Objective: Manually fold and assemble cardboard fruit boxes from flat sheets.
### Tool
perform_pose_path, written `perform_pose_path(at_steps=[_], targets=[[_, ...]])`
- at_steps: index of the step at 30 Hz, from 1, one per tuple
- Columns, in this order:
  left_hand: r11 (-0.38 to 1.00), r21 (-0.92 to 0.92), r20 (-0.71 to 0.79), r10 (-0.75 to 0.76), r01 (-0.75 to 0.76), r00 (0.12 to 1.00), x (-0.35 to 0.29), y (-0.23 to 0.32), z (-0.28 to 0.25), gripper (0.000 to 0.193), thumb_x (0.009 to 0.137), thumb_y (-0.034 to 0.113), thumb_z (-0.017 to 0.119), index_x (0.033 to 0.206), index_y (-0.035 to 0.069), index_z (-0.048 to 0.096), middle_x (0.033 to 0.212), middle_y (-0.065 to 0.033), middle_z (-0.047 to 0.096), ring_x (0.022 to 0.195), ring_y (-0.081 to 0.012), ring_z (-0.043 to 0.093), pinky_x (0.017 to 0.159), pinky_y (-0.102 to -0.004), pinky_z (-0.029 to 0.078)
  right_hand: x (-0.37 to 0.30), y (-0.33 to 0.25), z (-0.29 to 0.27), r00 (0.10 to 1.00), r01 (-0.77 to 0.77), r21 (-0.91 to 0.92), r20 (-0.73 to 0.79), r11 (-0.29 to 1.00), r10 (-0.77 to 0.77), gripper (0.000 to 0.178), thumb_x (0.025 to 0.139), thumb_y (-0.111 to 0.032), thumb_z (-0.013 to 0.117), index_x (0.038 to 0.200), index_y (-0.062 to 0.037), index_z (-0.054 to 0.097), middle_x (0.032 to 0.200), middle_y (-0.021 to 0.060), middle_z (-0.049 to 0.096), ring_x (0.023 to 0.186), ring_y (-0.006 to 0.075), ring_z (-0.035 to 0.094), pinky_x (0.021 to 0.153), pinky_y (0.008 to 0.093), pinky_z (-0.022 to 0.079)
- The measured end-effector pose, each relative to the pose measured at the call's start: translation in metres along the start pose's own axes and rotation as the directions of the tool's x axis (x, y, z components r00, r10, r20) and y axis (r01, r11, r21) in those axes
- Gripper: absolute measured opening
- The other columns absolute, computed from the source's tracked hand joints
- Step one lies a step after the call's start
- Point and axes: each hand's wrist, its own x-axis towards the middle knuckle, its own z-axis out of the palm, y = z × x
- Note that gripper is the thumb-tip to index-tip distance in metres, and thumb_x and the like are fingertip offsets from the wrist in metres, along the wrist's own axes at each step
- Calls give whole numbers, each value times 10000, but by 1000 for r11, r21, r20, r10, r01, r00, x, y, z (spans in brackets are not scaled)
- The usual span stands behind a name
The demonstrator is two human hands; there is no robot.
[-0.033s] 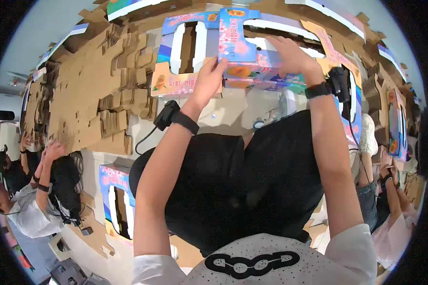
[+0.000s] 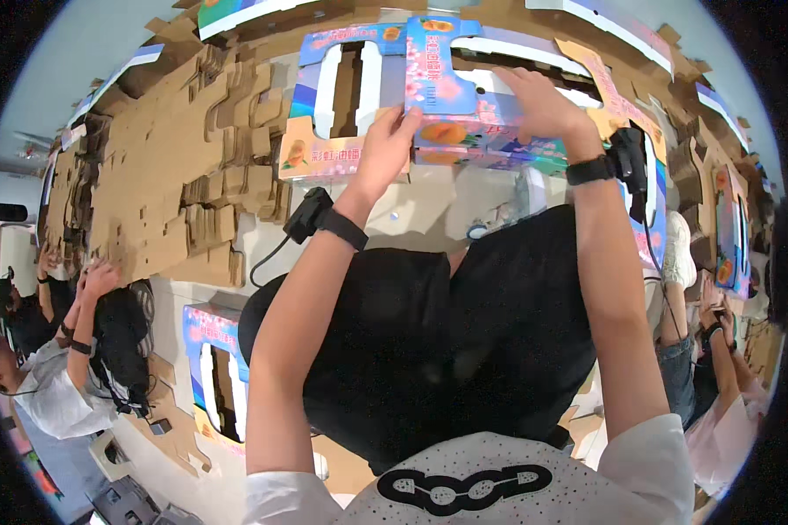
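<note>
A pink and blue printed cardboard fruit box [image 2: 446,92] with cut-out openings sits in front of me at the top of the view. At its near left corner, my left hand [image 2: 385,150] is closed on the edge, thumb on the right. My right hand [image 2: 547,109] lies over the near edge of the same box, fingers stretched across the white flap beside the opening and thumb lower on the printed side. Just left of it stands a similar printed box [image 2: 324,154], close to my left hand. Both wrists wear black bands with small devices.
Stacked flat brown cardboard [image 2: 149,166] spreads across the left. Another printed box [image 2: 212,350] stands on the floor at lower left, and one more [image 2: 728,232] at far right. Co-workers sit on both sides; one person's hands [image 2: 101,276] are at the cardboard. Cables hang from my wrist devices.
The box and both my hands have shifted very slightly to the right. My hold on it looks the same.
</note>
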Motion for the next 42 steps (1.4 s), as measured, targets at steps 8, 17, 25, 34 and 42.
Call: perform_pose_path(at_steps=[8, 17, 25, 34, 42], targets=[[993, 110, 3, -33, 32, 999, -4, -18, 9, 507, 996, 403, 579, 1281, -17, 596, 1116, -143, 683, 969, -217, 633, 875, -340, 485, -2, 9, 18, 999, 42, -93, 22, 995, -40, 1136, 477, -123, 860, 1489, -43, 351, 1456, 191, 464, 1387, 379, 394, 1140, 479, 348], [981, 186, -109, 79, -58, 991, -99, 111, -55, 484, 962, 266, 633, 1389, 61, 534, 1303, -122, 609, 1253, -224, 554, 1030, -359, 452, 10, -6, 18, 988, -91, -123, 113, 988, 105, 1241, 560, -451, 880, 1530, 15, 260, 1534, 257, 357, 1443, 419, 307, 1183, 503, 274], [826, 401, -582, -104, 396, 807, -337, 147, -205, 396, 976, 252, 601, 1310, 40, 598, 1262, -109, 659, 1235, -198, 584, 985, -335, 462, 18, 0, 36, 997, -79, -6, -8, 997, 79, 1176, 601, -514, 847, 1547, -89, 292, 1557, 190, 364, 1436, 412, 337, 1148, 605, 294], [47, 905, -387, -320, 423, 865, -576, -83, -206, 1155, 592, 383, 924, 1444, -55, 279, 1356, -296, 436, 1231, -471, 462, 1020, -507, 423, 17, -15, 28, 994, -109, -16, -27, 994, 108, 1100, 614, -513, 834, 1513, -87, 365, 1480, 215, 460, 1387, 408, 415, 1106, 608, 357], [215, 716, -671, -52, 664, 740, -542, -64, -190, 1059, 577, 298, 888, 1434, -21, 356, 1260, -260, 473, 1199, -448, 461, 1007, -526, 406, 4, -26, 19, 990, -127, 62, 70, 990, 123, 1099, 623, -517, 822, 1517, -69, 366, 1511, 250, 417, 1411, 408, 385, 1133, 511, 357]])
